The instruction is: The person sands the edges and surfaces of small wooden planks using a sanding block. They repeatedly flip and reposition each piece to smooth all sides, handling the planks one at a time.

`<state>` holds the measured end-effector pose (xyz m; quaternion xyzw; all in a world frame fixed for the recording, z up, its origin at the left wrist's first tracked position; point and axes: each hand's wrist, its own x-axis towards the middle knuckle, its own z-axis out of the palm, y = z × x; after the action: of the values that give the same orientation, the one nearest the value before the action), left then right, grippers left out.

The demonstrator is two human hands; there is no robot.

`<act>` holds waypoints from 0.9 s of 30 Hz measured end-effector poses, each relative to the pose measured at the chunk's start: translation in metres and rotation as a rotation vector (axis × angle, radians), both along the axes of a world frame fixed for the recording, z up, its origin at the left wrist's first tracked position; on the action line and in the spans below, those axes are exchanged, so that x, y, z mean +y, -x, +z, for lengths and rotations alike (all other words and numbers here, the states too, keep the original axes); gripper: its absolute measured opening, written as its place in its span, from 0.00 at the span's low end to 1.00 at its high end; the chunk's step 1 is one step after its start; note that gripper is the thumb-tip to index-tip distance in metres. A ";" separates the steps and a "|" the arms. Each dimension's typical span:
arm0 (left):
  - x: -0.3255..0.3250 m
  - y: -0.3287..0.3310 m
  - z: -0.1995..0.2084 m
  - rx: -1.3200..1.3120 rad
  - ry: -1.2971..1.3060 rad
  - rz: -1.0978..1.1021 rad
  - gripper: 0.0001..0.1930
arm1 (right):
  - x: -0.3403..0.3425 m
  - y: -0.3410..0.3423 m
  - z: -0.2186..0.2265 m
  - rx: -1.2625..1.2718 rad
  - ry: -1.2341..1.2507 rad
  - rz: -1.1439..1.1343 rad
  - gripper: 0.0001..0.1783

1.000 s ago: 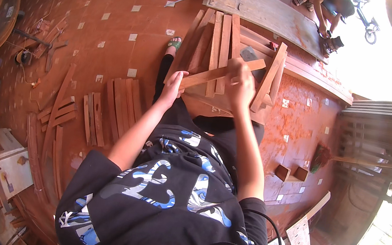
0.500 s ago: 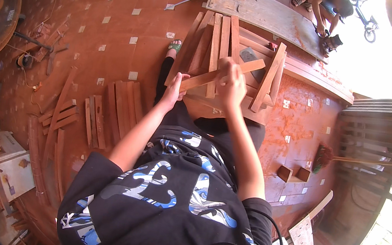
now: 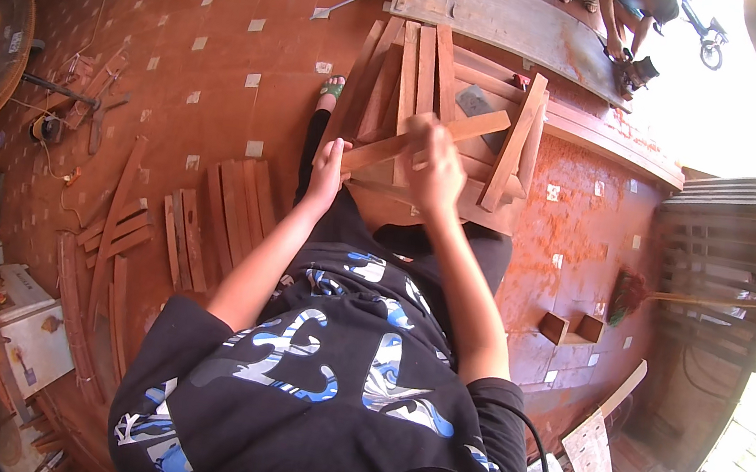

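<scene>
Head view: our left hand (image 3: 325, 178) clasps the wooden strip (image 3: 482, 127) at its eight-o'clock end, likely steadying it; our right hand (image 3: 435, 169) curls across, hold unclear.

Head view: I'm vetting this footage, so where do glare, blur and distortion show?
Head view: glare whites out the upper right; the right hand looks slightly blurred over the wooden strip; fisheye distortion visibly bows the long board; left corners go black.
</scene>
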<state>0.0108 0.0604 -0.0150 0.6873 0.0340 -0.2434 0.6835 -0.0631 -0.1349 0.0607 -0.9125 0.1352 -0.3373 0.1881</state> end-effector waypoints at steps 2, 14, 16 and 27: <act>0.001 0.000 0.000 -0.030 -0.016 -0.013 0.23 | -0.048 -0.002 -0.004 -0.015 0.049 -0.223 0.31; -0.009 0.017 0.036 -0.029 0.090 -0.096 0.26 | -0.014 0.001 -0.002 0.040 -0.104 -0.128 0.38; -0.011 0.019 0.046 0.044 0.055 -0.054 0.28 | 0.026 0.005 -0.008 0.033 -0.180 0.018 0.36; -0.004 0.004 0.010 0.029 -0.035 0.015 0.27 | -0.008 -0.004 0.013 0.117 0.048 -0.026 0.24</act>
<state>0.0070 0.0569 -0.0051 0.6953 0.0532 -0.2476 0.6726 -0.0592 -0.1427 0.0740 -0.9330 0.1494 -0.2891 0.1534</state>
